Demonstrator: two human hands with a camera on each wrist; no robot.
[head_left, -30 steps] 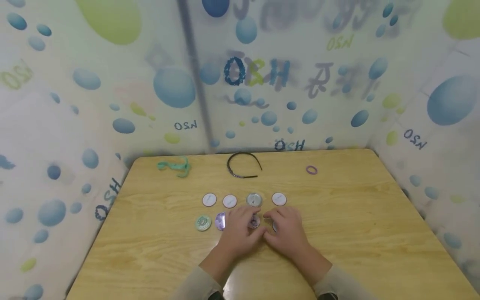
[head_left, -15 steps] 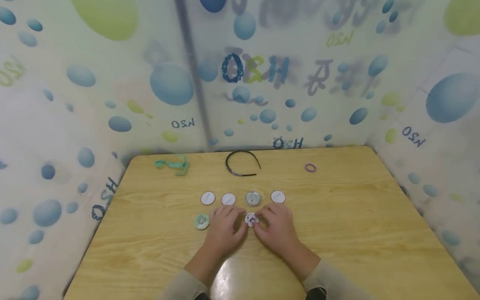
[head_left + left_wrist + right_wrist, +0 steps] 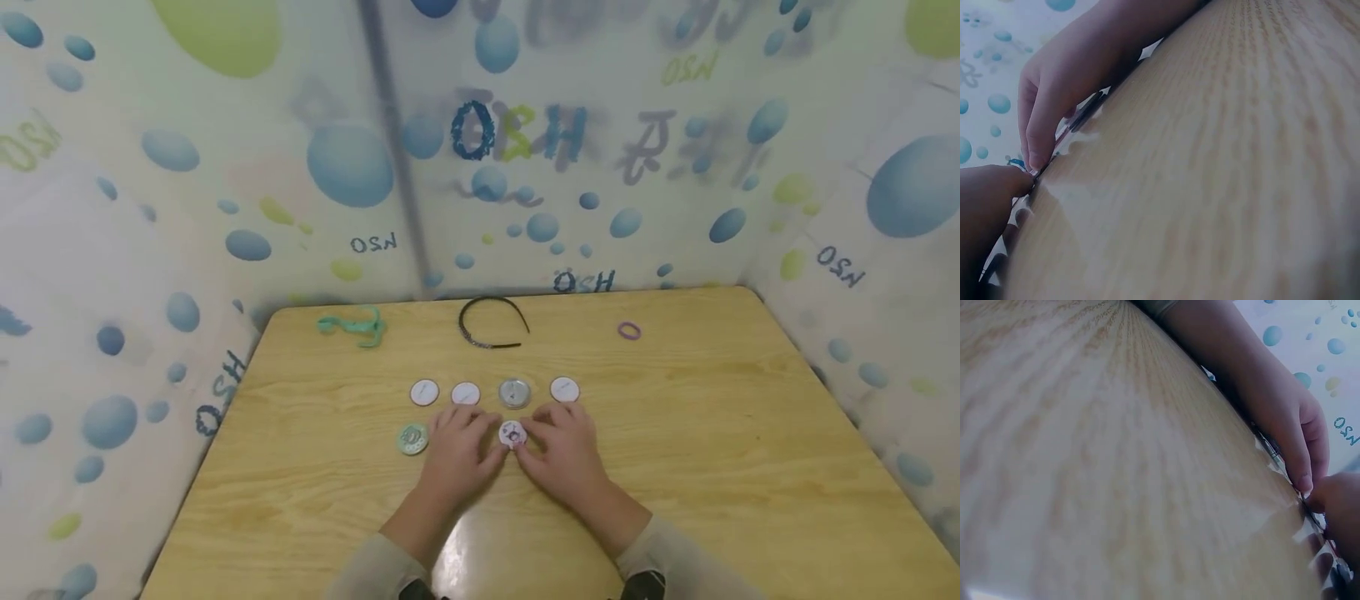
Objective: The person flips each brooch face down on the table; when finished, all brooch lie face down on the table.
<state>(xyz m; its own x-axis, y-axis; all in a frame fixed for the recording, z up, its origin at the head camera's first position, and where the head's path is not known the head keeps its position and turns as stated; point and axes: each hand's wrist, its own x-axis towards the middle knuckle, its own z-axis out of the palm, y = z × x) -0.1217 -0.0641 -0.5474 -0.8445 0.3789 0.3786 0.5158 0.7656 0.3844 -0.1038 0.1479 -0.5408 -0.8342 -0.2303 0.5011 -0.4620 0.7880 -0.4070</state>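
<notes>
A small white round button badge (image 3: pixel 513 434) with a printed picture lies between the two hands in the head view. My left hand (image 3: pixel 459 450) holds its left edge, index finger at the far side and thumb at the near side. My right hand (image 3: pixel 564 450) pinches its right edge with thumb and index finger. Left of the left hand lies a green button badge (image 3: pixel 412 438). Both wrist views look low along the tabletop; there the right hand (image 3: pixel 1054 94) and the left hand (image 3: pixel 1288 425) meet at the fingertips, with the badge itself barely visible.
Behind the hands is a row of face-down badges: white ones (image 3: pixel 424 392), (image 3: pixel 466 393), (image 3: pixel 565 389) and a silver one (image 3: pixel 514 392). At the back of the wooden table (image 3: pixel 712 467) lie a teal strap-like item (image 3: pixel 352 325), a black headband (image 3: pixel 468 333) and a purple ring (image 3: pixel 629 331).
Over the last second the hands have drawn slightly apart, and the white printed badge has come into view between them. The purple badge seen earlier is now hidden by the left hand.
</notes>
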